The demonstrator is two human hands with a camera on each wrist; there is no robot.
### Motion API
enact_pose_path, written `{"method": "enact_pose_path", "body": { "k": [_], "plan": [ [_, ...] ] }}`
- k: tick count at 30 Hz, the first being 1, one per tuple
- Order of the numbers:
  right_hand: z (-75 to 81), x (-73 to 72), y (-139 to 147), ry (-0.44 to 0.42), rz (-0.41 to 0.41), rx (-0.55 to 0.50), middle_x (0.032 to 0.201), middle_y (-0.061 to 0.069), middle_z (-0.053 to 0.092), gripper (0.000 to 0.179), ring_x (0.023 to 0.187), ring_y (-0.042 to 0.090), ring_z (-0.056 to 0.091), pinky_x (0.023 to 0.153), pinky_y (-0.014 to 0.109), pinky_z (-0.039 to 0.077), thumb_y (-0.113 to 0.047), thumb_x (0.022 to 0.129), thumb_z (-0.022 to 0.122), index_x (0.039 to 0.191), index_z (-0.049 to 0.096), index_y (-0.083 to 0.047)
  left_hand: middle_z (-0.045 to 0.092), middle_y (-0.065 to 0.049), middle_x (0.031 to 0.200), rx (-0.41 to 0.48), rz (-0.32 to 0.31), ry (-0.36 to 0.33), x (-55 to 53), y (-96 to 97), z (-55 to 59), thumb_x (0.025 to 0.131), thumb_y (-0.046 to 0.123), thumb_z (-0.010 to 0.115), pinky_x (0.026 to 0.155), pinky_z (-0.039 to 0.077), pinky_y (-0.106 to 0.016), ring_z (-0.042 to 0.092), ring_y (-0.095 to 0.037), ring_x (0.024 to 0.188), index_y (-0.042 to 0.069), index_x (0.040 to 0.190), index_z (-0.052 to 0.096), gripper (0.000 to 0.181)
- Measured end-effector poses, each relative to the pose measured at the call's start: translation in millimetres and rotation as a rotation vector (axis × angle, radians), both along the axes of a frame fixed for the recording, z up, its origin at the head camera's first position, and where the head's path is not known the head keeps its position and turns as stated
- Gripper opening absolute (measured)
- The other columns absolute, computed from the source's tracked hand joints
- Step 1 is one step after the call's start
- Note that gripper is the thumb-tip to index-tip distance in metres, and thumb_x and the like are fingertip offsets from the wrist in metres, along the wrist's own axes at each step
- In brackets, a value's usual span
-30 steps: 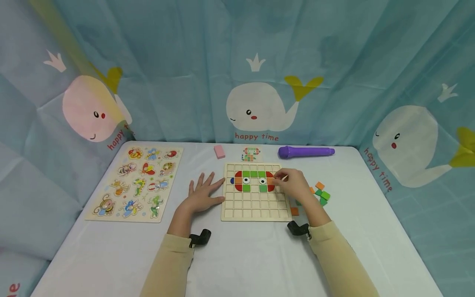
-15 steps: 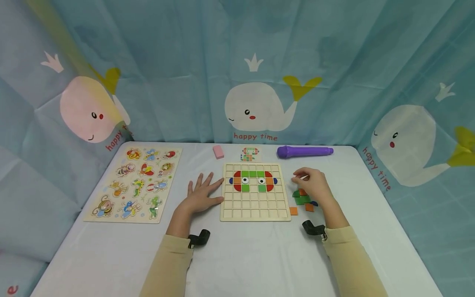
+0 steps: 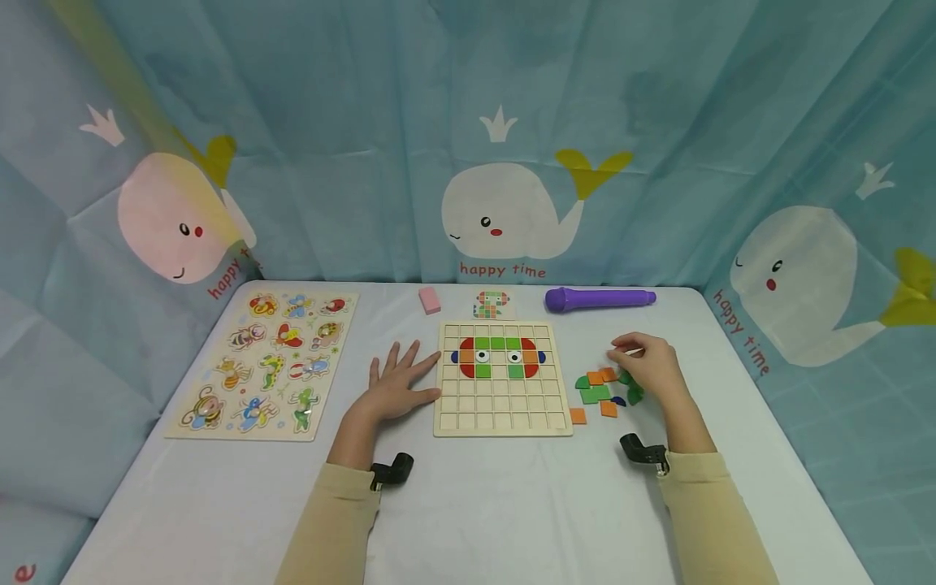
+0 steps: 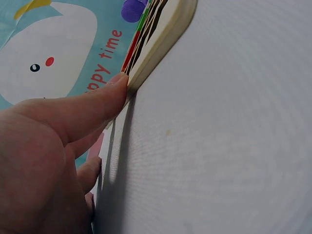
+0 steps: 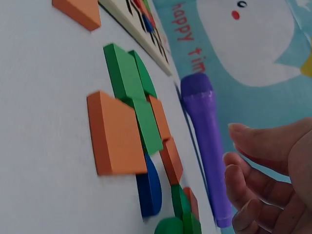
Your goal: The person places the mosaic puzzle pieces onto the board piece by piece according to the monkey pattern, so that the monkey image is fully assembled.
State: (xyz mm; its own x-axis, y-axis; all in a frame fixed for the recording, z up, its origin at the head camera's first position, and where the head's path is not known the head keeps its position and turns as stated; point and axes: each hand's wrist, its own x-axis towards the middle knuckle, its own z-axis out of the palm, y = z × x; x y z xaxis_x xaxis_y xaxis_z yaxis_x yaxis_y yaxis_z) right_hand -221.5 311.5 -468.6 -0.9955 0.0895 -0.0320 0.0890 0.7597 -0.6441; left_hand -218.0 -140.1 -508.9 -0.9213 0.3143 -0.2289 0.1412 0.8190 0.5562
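A wooden grid board (image 3: 503, 406) lies flat on the table, with red, green, orange, eye-printed and blue pieces set in its upper cells. My left hand (image 3: 395, 390) rests spread on the cloth, thumb and index fingertip against the board's left edge; the left wrist view shows the thumb touching that edge. My right hand (image 3: 647, 366) hovers above a loose pile of pieces, its fingers loosely bent and nothing visible between them. Among the pile are a large orange piece (image 5: 122, 139), a blue half-round piece (image 5: 150, 187) and green squares (image 5: 126, 73). The hand partly hides some green pieces.
A purple toy microphone (image 3: 600, 300) lies behind the pile. A small pattern card (image 3: 491, 305) and a pink block (image 3: 430, 300) are beyond the board. On the left lies an insect picture puzzle (image 3: 274, 366). Whale-printed curtains (image 3: 366, 203) surround the table.
My right hand left the board's right side and moved right over the pile. A blue piece now shows at the pattern's right end. The left hand stayed in place.
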Motion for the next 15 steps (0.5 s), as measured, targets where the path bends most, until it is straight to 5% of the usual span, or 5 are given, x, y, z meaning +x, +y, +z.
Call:
{"method": "enact_pose_path", "body": {
  "k": [15],
  "plan": [
    [-11.0,2.0,23,-0.064,-0.028,-0.032,0.123,0.022,0.066,0.038,0.108,0.036,0.062,0.090,0.045,0.053,-0.030,0.098,0.067,0.124,0.067,-0.002,0.006,-0.006,0.172,0.007,-0.001,0.007,2.1,-0.2,1.9,0.093,0.053,0.065,0.119,-0.015,-0.065,-0.013,-0.038,0.156,0.034,0.158,0.034,0.074]
  ]
}}
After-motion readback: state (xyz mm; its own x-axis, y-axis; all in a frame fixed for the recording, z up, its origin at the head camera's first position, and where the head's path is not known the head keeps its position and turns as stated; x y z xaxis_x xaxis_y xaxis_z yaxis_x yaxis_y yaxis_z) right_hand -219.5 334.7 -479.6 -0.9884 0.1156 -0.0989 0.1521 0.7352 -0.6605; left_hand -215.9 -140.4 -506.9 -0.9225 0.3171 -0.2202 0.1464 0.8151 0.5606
